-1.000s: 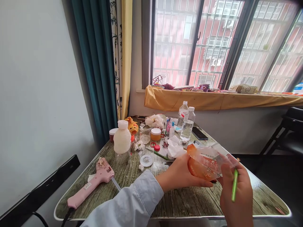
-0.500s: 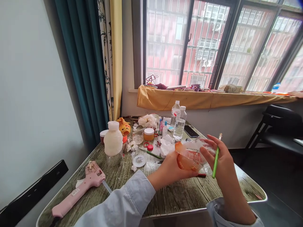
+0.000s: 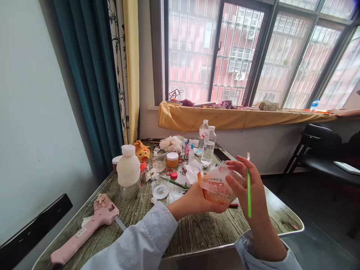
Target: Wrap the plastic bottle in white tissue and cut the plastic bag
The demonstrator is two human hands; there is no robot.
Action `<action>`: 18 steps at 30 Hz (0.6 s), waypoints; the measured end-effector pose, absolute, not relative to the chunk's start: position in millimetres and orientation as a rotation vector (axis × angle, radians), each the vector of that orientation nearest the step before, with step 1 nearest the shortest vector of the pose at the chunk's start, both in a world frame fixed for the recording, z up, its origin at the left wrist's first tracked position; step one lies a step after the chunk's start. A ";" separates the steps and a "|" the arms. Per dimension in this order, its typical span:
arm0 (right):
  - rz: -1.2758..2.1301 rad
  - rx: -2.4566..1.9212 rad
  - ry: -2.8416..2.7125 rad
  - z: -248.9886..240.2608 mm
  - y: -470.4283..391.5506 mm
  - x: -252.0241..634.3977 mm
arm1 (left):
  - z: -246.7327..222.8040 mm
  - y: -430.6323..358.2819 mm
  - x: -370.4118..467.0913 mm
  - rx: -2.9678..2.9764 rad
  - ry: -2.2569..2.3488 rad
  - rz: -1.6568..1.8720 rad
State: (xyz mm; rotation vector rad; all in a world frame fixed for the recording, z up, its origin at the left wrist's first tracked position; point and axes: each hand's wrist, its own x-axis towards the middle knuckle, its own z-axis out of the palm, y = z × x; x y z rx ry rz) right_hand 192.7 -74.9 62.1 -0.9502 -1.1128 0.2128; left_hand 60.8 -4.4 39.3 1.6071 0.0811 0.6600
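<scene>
My left hand is wrapped round a clear plastic container with an orange and white printed label, tilted above the table's front part. An orange strip sticks up at its left end. My right hand has its fingers on the container's right end. Across that hand lies a slim green-handled tool, nearly upright, its pale end upward; its exact kind is not clear. Under the hands, a red stick-like thing shows in part. A crumpled white tissue lies just behind the container.
A pink glue gun lies at the left. Behind it stands a bottle with a cream-wrapped top. Farther back are an orange jar, two clear water bottles, a clear dish and a green stick. A black chair stands right.
The view has turned slightly right, shifting everything leftward. My right fingers have shifted on the container, and the green tool has swung more upright. The container stays in my left hand.
</scene>
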 end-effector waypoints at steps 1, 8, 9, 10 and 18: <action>0.194 -0.961 -1.136 62.8 -74.4 190.8 | 37.6 -2.6 61.8 1.597 0.069 0.673; 0.098 -1.028 -1.250 71.2 -70.9 183.9 | 44.9 -6.2 59.7 1.564 0.061 0.766; 0.088 -1.038 -1.247 71.9 -70.0 183.8 | 46.9 -8.2 58.6 1.563 0.082 0.785; 0.080 -1.048 -1.240 72.1 -69.0 183.7 | 48.6 -10.0 57.6 1.558 0.109 0.809; 0.089 -1.126 -1.303 65.7 -62.8 184.8 | 52.8 -14.8 60.5 1.425 0.305 0.954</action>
